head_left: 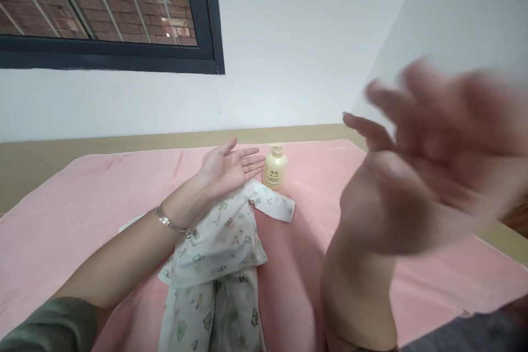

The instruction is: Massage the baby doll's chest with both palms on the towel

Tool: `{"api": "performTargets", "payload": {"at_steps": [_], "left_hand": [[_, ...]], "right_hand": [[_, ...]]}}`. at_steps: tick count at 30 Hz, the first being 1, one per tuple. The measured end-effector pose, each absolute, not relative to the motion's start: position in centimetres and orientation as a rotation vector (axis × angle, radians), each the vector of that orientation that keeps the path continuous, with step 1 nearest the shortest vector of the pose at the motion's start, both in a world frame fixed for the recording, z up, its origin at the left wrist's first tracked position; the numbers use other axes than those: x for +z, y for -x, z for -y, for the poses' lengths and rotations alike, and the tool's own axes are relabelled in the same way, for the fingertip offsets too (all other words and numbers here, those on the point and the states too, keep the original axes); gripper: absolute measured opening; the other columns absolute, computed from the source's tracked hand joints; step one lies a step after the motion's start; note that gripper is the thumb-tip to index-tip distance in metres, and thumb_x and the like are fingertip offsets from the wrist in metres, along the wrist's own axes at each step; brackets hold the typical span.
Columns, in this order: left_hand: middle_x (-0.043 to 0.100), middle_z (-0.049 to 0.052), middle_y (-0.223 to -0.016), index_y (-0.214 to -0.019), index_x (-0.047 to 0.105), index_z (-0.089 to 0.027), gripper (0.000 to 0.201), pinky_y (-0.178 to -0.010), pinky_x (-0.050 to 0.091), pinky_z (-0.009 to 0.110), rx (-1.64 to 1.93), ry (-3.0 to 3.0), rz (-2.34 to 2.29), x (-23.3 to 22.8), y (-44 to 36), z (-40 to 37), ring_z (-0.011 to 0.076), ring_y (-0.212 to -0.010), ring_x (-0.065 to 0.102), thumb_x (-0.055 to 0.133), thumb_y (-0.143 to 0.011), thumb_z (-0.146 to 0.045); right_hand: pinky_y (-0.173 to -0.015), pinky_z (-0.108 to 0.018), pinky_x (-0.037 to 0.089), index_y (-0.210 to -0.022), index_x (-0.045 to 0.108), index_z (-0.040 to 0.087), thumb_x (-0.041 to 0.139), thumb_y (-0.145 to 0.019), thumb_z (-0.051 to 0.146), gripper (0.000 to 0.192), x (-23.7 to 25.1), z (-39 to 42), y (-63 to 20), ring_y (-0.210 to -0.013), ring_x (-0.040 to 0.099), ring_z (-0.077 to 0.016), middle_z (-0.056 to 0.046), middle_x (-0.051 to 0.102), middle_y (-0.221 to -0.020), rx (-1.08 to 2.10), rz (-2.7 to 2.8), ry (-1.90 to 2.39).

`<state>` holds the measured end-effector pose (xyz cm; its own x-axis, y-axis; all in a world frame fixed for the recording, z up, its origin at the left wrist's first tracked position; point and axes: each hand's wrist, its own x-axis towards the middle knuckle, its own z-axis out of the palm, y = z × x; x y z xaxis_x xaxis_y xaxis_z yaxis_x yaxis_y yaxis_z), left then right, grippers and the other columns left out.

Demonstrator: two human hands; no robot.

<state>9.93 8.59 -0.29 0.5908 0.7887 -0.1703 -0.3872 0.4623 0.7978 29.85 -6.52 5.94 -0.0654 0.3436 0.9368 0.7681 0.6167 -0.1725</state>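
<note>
Head view: I see left hand (pixel 229 168) open, palm up over baby garment (pixel 218 253), near lotion bottle (pixel 274 166); right hand (pixel 433 159) blurred, fingers spread, empty.

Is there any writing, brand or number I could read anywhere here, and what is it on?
Pump bottle: a dark logo and a line of print on its front, too small and blurred to read.
Printed garment: only small bear-like pictures, no words.
Bracelet on the left wrist: no lettering visible.
Window and brick wall outside: no sign legible.
So nothing here can be read.
</note>
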Motion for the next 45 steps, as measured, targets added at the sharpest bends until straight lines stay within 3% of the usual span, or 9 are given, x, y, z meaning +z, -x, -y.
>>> {"api": "performTargets", "payload": {"at_steps": [3,6,13,22,29,32,37,41,45], "left_hand": [[0.036,0.024,-0.164,-0.165,0.01,-0.007,0.087,-0.113,0.047,0.037,0.78,-0.63,-0.526,0.6,-11.6,-10.2,0.0267,-0.149,0.045,0.033,-0.099,-0.059],[0.028,0.025,-0.167,-0.165,0.001,-0.008,0.089,-0.109,0.051,0.037,0.794,-0.52,-0.486,0.8,-12.6,-11.1,0.0278,-0.15,0.043,0.028,-0.098,-0.061],[0.035,0.028,-0.162,-0.165,0.006,-0.007,0.085,-0.106,0.055,0.044,0.793,-0.413,-0.445,0.5,-13.5,-11.5,0.0316,-0.14,0.055,0.027,-0.098,-0.055],[0.037,0.022,-0.165,-0.165,0.009,-0.008,0.084,-0.109,0.051,0.035,0.839,-0.423,-0.401,1.1,-9.2,-8.8,0.0259,-0.15,0.044,0.034,-0.098,-0.052],[0.044,0.021,-0.161,-0.163,0.022,-0.009,0.073,-0.117,0.044,0.037,0.878,-0.455,-0.536,1.3,-3.3,-4.7,0.0244,-0.147,0.047,0.035,-0.101,-0.044],[0.043,0.021,-0.161,-0.161,0.026,-0.008,0.069,-0.122,0.038,0.039,0.813,-0.457,-0.655,1.2,-2.4,-3.3,0.0246,-0.15,0.044,0.035,-0.102,-0.042],[0.044,0.018,-0.162,-0.162,0.029,-0.013,0.074,-0.127,0.03,0.045,0.846,-0.608,-0.414,1.7,-2.2,-1.5,0.0285,-0.152,0.039,0.026,-0.103,-0.058],[0.049,0.012,-0.159,-0.16,0.036,-0.021,0.076,-0.128,0.029,0.049,0.947,-0.741,-0.263,2.2,-1.5,-1.3,0.0297,-0.153,0.037,0.027,-0.1,-0.068],[0.056,0.009,-0.153,-0.15,0.052,-0.023,0.064,-0.128,0.029,0.049,0.908,-0.927,-0.459,1.1,-1.4,-0.4,0.0248,-0.156,0.033,0.03,-0.103,-0.06]], "right_hand": [[-0.114,-0.045,0.05,-0.141,0.056,0.02,0.036,-0.099,0.017,0.046,4.7,1.3,-28.7,-0.136,0.056,-0.0253,-0.009,0.063,-0.139,-0.517,1.64,1.131],[-0.123,-0.04,0.039,-0.144,0.057,0.008,0.034,-0.092,0.008,0.057,2.8,-3.3,-28.1,-0.146,0.046,-0.0231,-0.013,0.053,-0.153,-0.324,1.893,1.524],[-0.129,-0.051,0.02,-0.16,0.028,-0.004,0.042,-0.089,0.008,0.073,-1.0,-7.2,-27.4,-0.157,0.023,-0.03,-0.022,0.029,-0.166,-0.203,2.178,2.019],[-0.128,-0.053,0.02,-0.163,0.027,0.004,0.039,-0.097,0.018,0.068,-0.6,-6.5,-26.3,-0.157,0.023,-0.0302,-0.021,0.026,-0.167,-0.316,2.226,2.185],[-0.122,-0.065,0.021,-0.148,0.055,0.016,0.045,-0.102,0.027,0.048,-0.5,-6.9,-25.7,-0.158,0.01,-0.0399,-0.021,0.015,-0.17,-0.207,2.217,2.27],[-0.122,-0.067,0.02,-0.149,0.054,0.015,0.042,-0.102,0.023,0.049,0.5,-6.5,-23.8,-0.158,0.011,-0.0407,-0.023,0.022,-0.168,-0.147,2.088,2.153],[-0.128,-0.053,0.023,-0.16,0.036,0.014,0.025,-0.109,0.033,0.056,0.5,-3.5,-17.7,-0.158,0.02,-0.027,-0.016,0.029,-0.167,-0.013,2.097,1.536],[-0.126,-0.068,0.009,-0.166,0.013,0.006,0.028,-0.107,0.049,0.074,-1.8,0.1,-13.9,-0.159,-0.006,-0.035,-0.018,0.015,-0.171,-0.201,2.168,1.254],[-0.131,-0.059,0.012,-0.164,0.023,0.006,0.038,-0.1,0.069,0.091,-2.8,3.7,-12.9,-0.16,0.002,-0.0347,-0.016,0.024,-0.169,-0.453,2.379,0.957]]}}
